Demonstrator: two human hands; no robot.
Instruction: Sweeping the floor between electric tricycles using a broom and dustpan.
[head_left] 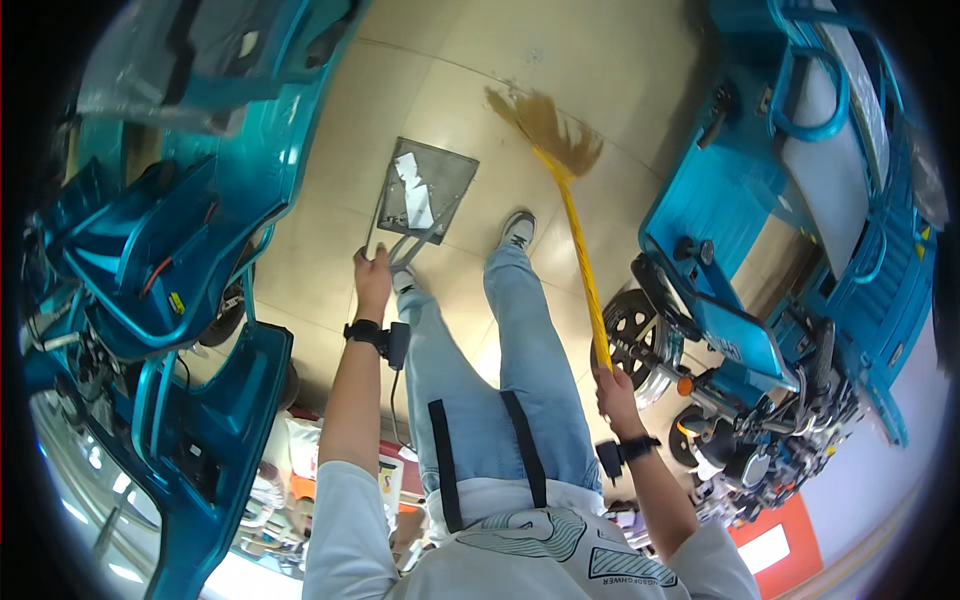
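My left hand [373,278] is closed around the thin metal handle of a grey dustpan [448,182]. The pan rests on the floor ahead of my feet, with torn white paper [414,190] and small bits of debris in it. My right hand [617,398] grips the upper end of the yellow pole of a broom [580,250]. From there the pole slants forward to tan bristles [558,135], which fan out against the floor to the right of the pan. Bristles and pan are apart.
Teal cargo tricycles stand on both sides, one on the left [225,185] and one on the right [715,190]. The right one's front wheel [640,340] is close to the broom pole. Light tiled floor [430,75] runs between them. Several more vehicles stand at the lower right.
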